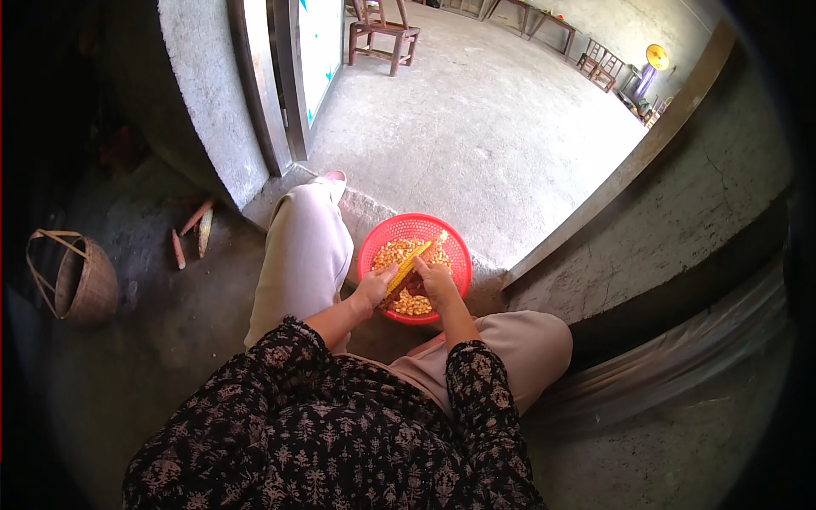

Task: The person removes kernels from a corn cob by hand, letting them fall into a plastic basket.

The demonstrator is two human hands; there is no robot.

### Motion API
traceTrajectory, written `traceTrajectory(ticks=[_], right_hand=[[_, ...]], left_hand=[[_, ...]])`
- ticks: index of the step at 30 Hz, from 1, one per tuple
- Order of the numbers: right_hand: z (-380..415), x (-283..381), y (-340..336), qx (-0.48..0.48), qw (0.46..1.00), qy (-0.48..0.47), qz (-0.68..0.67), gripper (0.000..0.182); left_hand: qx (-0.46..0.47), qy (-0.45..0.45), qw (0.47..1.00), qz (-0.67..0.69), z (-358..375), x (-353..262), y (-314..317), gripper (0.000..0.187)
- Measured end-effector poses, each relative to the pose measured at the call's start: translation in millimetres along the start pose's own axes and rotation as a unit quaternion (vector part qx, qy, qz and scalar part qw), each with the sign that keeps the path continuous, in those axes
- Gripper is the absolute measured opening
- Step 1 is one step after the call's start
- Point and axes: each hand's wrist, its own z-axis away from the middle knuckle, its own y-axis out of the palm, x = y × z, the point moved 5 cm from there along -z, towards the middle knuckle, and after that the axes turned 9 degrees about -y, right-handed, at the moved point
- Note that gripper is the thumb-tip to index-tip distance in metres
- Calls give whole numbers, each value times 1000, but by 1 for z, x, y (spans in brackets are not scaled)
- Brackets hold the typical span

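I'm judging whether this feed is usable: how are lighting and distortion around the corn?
Head view: wide-angle bending, dark corners; head view: far floor glares, nearly white at right; head view: woven basket sits in shadow; head view: corn cob readable, kernel detail small.

Black top (340, 446), pale leafy floral print; sleeves (486, 391) same pattern; plain beige trousers (299, 263); pinkish shoe (337, 178).
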Motion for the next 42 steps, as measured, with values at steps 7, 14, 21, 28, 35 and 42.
traceTrajectory(ticks=[7, 14, 21, 28, 35, 42], right_hand=[[0, 0, 1, 18, 1000, 2, -3, 34], [1, 0, 5, 37, 999, -6, -11, 30], [-2, -4, 5, 30, 998, 10, -57, 31], [5, 3, 6, -5, 999, 22, -22, 33], [0, -3, 3, -9, 1000, -10, 9, 35], [1, -2, 5, 32, 999, 3, 20, 30]], left_hand=[[0, -26, 1000, 15, 3, 1, 0, 37], [7, -26, 999, 37, -1, 4, -4, 36], [2, -28, 998, 54, -5, 5, -4, 35], [-11, -14, 1000, 14, -4, 3, -2, 35], [-10, -19, 1000, 5, -2, 3, -2, 37], [-21, -34, 999, 7, -1, 6, -5, 38]])
